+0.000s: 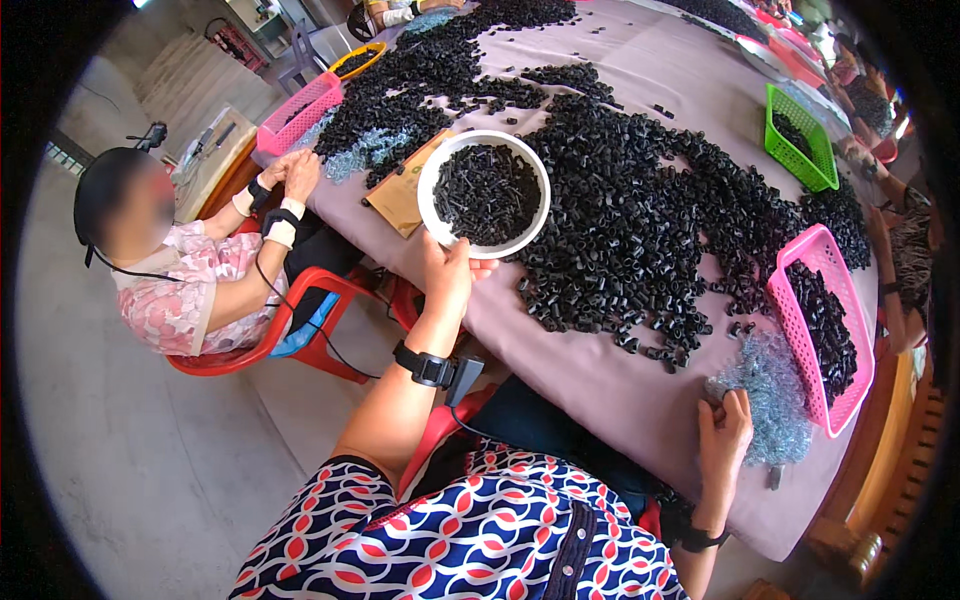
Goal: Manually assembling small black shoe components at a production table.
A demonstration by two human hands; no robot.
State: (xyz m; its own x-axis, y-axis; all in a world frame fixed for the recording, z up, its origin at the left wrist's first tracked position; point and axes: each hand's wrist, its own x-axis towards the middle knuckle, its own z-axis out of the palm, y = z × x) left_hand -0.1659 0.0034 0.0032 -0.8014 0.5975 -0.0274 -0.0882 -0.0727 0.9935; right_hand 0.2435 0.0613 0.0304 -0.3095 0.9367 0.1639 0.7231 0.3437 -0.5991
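Note:
My left hand (455, 268) grips the near rim of a round white bowl (427, 205), thumb on its edge and fingers beneath it. Small dark elongated pieces (487, 195) fill the bowl, which is held at the table's edge. My right hand (725, 432) is at the near right of the table with its fingers curled; anything inside them is hidden. It lies against a heap of clear bluish plastic bits (768, 405). Beside that heap, a pink perforated basket (850, 300) holds black pieces. A large pile of small black ring-like parts (620, 210) spreads beyond both hands.
A brown cardboard piece (402, 195) lies left of the bowl. On the left, a seated co-worker (190, 270) works beside another pink basket (300, 112). A green basket (800, 140) stands at the far right near other people. The cloth-covered table (500, 315) has a wooden bench (900, 450) to its right.

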